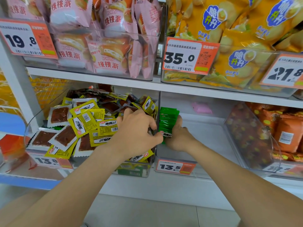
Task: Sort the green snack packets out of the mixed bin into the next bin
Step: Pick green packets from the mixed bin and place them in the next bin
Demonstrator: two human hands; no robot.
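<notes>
The mixed bin (31, 125) of clear plastic holds many yellow packets (85, 122) and silver-edged packets of dark red snack. My left hand (136, 133) lies in its right part, fingers curled, thumb tip on a green packet (166, 134) at the wall between the bins. In the bin to the right (213, 133), a row of green packets (168, 120) stands on edge against the left wall. My right hand (177, 136) grips that row from the side.
A pink object (202, 108) lies at the back of the green-packet bin. A bin of orange packets (285, 133) stands further right. Price tags (175, 167) hang on the bin fronts. The shelf above (98, 76) carries bins of pink and yellow bags.
</notes>
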